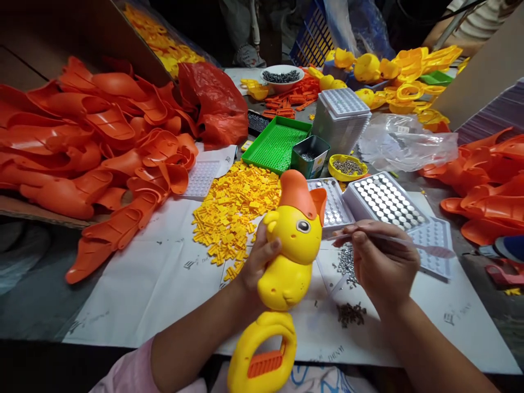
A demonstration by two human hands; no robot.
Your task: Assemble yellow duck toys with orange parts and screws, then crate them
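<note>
My left hand [262, 254] is wrapped round a yellow plastic duck toy [292, 234] with an orange bill, held up over the white paper sheet [164, 284]. A ring handle [262, 355] with an orange trigger forms the toy's lower end. Between the thumb and fingers of my right hand [382, 262] is a thin, translucent pinkish stick [434, 250] with a wider, flat end pointing right. Its other tip reaches toward the duck's bill; whether they touch I cannot tell. Small silver screws [347, 267] and a darker screw pile [351, 315] lie below and left of that hand.
Orange bill-shaped parts [118, 109] heap up on the left, with more orange parts [487, 185] at right. Small yellow pieces [237, 202] lie mid-table. Beyond are a green tray [278, 143], a screw tin [310, 155], stacked white trays [341, 120] and a tray of silver discs [387, 199].
</note>
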